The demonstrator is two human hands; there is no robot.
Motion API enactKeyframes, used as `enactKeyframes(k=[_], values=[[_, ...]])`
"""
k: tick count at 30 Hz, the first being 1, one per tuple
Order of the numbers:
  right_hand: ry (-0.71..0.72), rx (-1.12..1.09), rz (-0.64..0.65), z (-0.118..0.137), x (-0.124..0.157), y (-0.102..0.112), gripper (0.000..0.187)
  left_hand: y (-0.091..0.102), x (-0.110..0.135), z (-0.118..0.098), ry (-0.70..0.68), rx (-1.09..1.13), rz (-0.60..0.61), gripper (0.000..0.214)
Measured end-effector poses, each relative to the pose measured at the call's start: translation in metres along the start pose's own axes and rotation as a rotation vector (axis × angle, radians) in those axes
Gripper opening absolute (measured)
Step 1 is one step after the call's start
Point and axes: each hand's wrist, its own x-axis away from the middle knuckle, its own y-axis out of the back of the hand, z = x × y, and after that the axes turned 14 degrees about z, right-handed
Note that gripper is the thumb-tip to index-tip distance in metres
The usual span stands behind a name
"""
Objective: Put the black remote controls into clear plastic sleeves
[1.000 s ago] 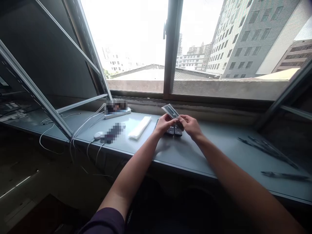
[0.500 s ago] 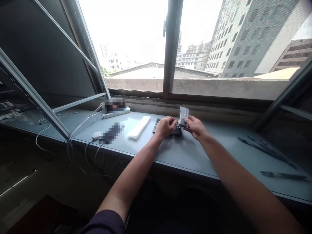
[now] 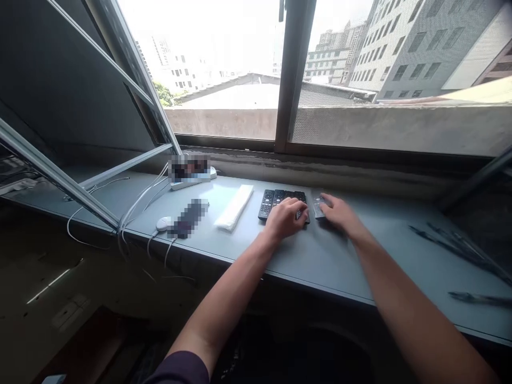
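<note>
Several black remote controls (image 3: 273, 200) lie side by side on the grey counter (image 3: 320, 256) below the window. My left hand (image 3: 286, 218) rests on the rightmost of them, its fingers curled over it. Just to the right, my right hand (image 3: 339, 213) lies low on the counter. Its fingertips are closed on a small remote in a clear plastic bag (image 3: 318, 207), which lies flat on the surface beside the row.
Left of the remotes lie a flat white packet (image 3: 235, 207), a dark blurred object (image 3: 188, 217), a white mouse (image 3: 162, 223) and a power strip (image 3: 192, 181) with white cables. Dark thin strips (image 3: 452, 242) lie at the right. A slanted metal frame (image 3: 60, 176) crosses the left.
My right hand has brought the bagged remote down from mid-air onto the counter beside the row. My left hand let go of the bag and settled on the remotes. The camera tilted down.
</note>
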Motion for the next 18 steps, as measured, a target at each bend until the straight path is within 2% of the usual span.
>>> enactKeyframes(k=[2,6,11,15,18], values=[[-0.002,0.073,0.067,-0.003,-0.001,0.001,0.05,0.001,0.003,-0.003,0.002,-0.009,0.012,0.017],[0.039,0.222,0.122,-0.001,0.002,0.003,0.056,0.003,0.007,-0.008,-0.003,0.034,0.033,0.014],[0.163,0.213,0.187,0.0,0.007,0.006,0.05,-0.002,0.006,-0.012,-0.003,0.076,0.051,0.011],[0.293,0.199,0.211,0.001,0.009,0.007,0.046,-0.008,0.005,-0.014,-0.025,0.002,0.029,0.014],[0.327,0.263,0.215,0.004,0.012,0.006,0.048,-0.004,0.003,-0.017,-0.043,-0.085,0.025,0.014]])
